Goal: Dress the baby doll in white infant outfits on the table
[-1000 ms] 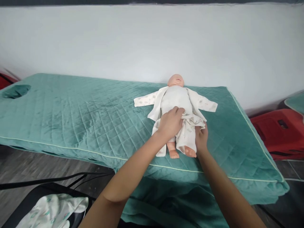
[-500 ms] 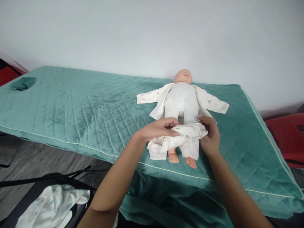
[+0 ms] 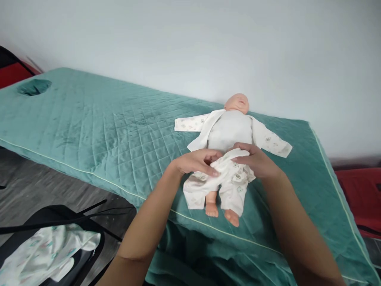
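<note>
White printed cloth trousers (image 3: 233, 190), apparently light, soft, best held by the upper edge (image 3: 228, 158), pinched by left hand (image 3: 198, 162) and right hand (image 3: 255, 161)

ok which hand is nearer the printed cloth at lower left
Left. The left hand is up and right of the printed cloth, at the white pants; the right hand, pinching the pants, is farther right.
</note>
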Action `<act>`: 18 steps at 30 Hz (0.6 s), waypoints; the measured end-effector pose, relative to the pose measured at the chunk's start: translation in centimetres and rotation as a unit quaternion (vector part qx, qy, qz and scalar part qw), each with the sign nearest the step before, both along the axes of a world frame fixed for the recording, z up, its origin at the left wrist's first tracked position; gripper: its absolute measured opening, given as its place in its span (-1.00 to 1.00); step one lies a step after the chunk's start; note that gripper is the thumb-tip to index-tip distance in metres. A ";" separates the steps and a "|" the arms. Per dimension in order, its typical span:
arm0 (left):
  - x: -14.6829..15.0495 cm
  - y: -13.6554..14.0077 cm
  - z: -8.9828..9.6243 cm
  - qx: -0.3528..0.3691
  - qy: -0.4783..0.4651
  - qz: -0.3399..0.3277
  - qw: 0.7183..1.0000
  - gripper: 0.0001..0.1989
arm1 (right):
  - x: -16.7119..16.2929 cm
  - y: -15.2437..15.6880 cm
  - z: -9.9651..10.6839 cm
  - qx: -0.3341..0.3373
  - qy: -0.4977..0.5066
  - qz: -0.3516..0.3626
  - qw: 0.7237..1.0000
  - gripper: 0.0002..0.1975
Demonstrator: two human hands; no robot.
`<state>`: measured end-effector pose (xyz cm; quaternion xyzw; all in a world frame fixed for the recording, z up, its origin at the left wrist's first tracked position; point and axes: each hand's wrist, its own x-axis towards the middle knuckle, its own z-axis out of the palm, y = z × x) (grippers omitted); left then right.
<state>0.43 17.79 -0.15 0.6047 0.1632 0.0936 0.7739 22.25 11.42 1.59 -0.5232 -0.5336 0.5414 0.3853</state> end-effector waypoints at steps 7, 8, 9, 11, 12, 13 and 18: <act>0.4 0.1 -2.7 -0.067 -0.020 0.041 0.997 -0.61 | 0.1 -0.1 -1.9 -0.040 0.101 -0.031 0.994 -0.63; 0.5 0.1 -3.1 -0.080 -0.036 0.053 0.995 -0.58 | 0.0 -0.1 -1.9 -0.035 0.087 -0.029 0.995 -0.65; 0.6 0.0 -3.4 -0.095 -0.050 0.066 0.992 -0.55 | -0.1 -0.2 -1.8 -0.029 0.064 -0.022 0.997 -0.68; 0.7 0.0 -4.0 -0.124 -0.065 0.098 0.985 -0.50 | -0.4 -0.2 -1.4 -0.013 0.001 0.018 1.000 -0.66; 0.6 -0.1 -4.2 -0.139 -0.066 0.116 0.981 -0.48 | -0.6 -0.3 -1.2 -0.006 -0.034 0.044 0.998 -0.63; 0.6 -0.1 -4.4 -0.153 -0.064 0.133 0.977 -0.47 | -0.8 -0.3 -1.0 -0.001 -0.067 0.067 0.996 -0.62; 0.4 0.1 -4.6 -0.156 -0.053 0.152 0.975 -0.41 | -1.4 -0.5 -1.2 -0.029 -0.064 0.038 0.997 -0.70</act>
